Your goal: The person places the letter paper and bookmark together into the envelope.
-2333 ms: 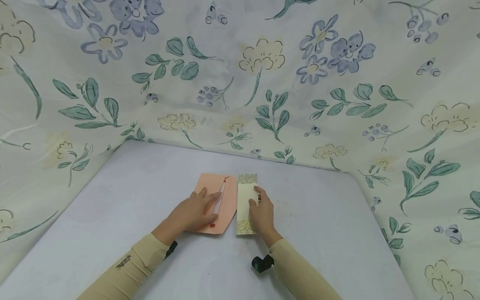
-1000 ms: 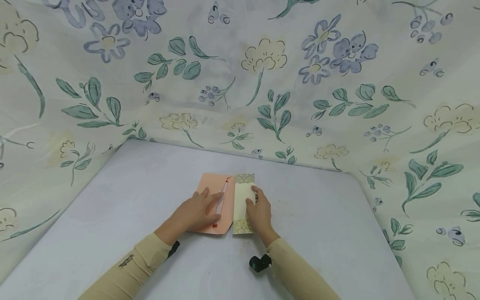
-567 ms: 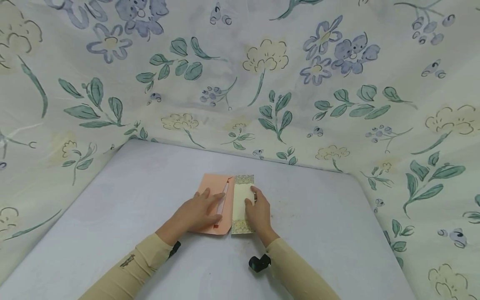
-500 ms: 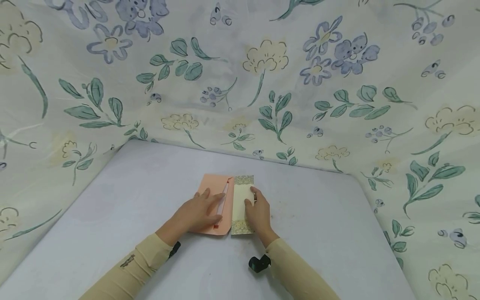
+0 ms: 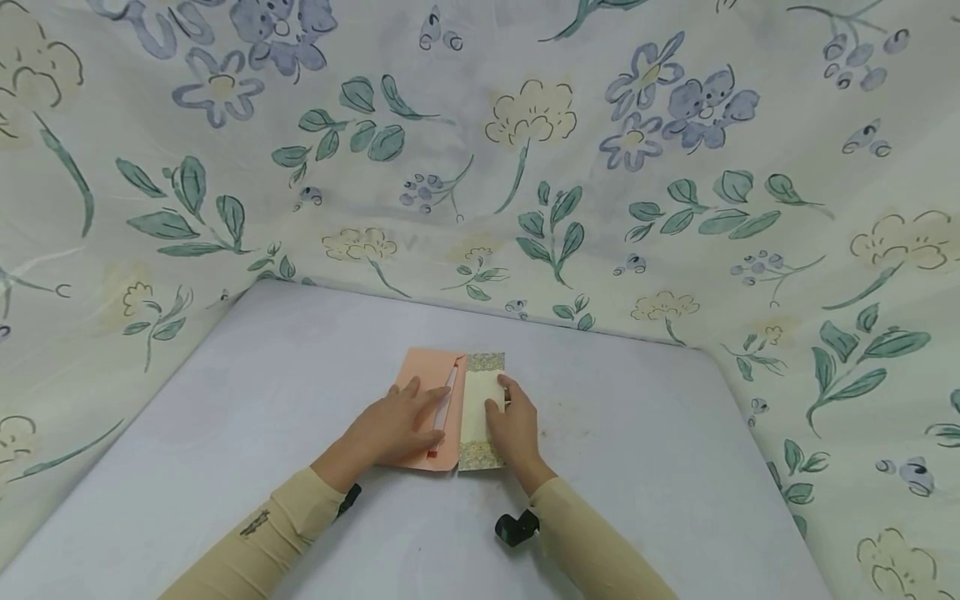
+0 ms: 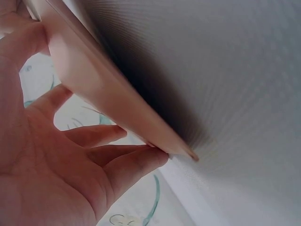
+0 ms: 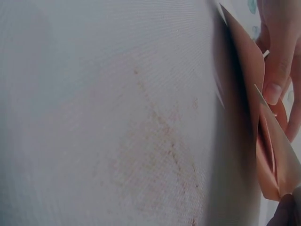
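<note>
A peach-pink paper envelope (image 5: 420, 367) lies on the white table in the head view, with a narrow white strip (image 5: 443, 408) with red ends slanting along its right part. My left hand (image 5: 386, 425) spreads over the envelope, fingertips and thumb pressing on it; the left wrist view shows straight fingers touching the envelope (image 6: 94, 80). Just to the right, a cream card (image 5: 476, 404) with glittery bands at both ends has its left edge right at the envelope's right edge. My right hand (image 5: 515, 425) pinches the card's right side, thumb on top and fingers at the edge.
The white table (image 5: 637, 467) extends around both papers and carries faint brownish specks right of the card. Floral fabric (image 5: 480, 150) hangs behind and at the sides. Black wrist cameras (image 5: 517, 527) sit under both forearms.
My right hand and the card have shifted slightly left and closer against the envelope. The envelope's right edge now looks straighter. My left hand has kept its place on the envelope.
</note>
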The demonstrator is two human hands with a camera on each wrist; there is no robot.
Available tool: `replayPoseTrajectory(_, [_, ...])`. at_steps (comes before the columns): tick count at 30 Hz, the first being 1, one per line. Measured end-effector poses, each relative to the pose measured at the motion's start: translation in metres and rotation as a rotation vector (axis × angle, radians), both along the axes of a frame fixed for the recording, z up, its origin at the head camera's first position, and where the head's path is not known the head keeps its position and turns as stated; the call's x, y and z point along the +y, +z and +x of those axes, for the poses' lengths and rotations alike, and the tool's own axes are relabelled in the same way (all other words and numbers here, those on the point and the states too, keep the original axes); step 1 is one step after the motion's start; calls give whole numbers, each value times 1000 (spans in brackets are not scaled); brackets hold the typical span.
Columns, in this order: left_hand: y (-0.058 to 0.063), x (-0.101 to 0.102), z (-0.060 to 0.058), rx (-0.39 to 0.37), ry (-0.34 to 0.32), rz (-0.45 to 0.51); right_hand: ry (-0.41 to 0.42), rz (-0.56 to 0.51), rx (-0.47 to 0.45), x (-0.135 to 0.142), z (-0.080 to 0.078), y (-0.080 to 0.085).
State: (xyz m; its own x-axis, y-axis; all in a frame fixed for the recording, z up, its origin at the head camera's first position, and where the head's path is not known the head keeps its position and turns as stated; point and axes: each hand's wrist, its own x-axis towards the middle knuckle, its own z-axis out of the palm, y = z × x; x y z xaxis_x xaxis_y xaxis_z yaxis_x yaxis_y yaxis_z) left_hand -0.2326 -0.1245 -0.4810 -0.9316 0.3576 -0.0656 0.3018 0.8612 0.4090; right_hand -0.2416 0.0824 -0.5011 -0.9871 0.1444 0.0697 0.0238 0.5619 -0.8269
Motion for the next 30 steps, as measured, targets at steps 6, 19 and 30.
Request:
replayPoseTrajectory(6, [-1, 0, 0, 14, -6, 0, -3, 15, 4, 0, -1, 0])
replayPoseTrajectory(19, [-2, -1, 1, 7, -4, -1, 10, 10, 11, -1, 3, 4])
replayPoseTrajectory(30, [-1, 0, 2, 7, -1, -3, 17, 10, 23, -3, 1, 3])
